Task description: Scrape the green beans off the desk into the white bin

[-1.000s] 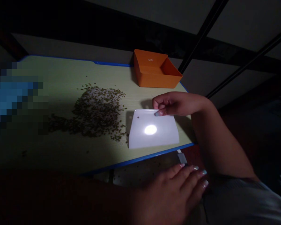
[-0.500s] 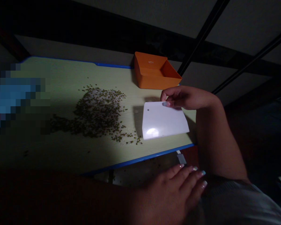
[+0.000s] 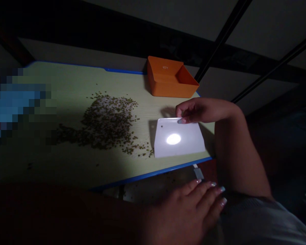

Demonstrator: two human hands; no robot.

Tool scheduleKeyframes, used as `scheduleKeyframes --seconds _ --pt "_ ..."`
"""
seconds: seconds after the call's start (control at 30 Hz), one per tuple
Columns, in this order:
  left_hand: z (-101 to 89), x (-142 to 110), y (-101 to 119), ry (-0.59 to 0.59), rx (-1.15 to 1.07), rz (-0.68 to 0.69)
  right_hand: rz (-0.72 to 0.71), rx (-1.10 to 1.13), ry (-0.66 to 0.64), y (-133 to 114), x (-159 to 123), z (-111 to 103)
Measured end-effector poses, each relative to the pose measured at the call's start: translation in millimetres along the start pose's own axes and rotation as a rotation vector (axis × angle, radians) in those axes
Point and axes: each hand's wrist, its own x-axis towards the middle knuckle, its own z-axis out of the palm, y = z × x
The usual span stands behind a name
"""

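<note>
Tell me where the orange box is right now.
In the head view, the orange box stands at the far edge of the table, just right of the picture's centre, beyond the right hand and its white scraper.

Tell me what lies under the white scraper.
The white scraper covers its patch of table, so whatever is directly beneath is hidden. A few small beans show by its lower left corner, and the right hand grips its upper edge.
</note>
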Motion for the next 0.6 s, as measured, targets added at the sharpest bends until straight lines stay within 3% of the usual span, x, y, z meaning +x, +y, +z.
scheduleKeyframes --seconds 0.27,0.6 --pt "-0.8 -1 -2 -0.035 -0.003 0.018 0.079 -0.061 0.045 11 -2 -5" --pt "-3.2 0 -1 -0.052 0.002 0.016 -0.028 -0.059 0.077 5 8 5"
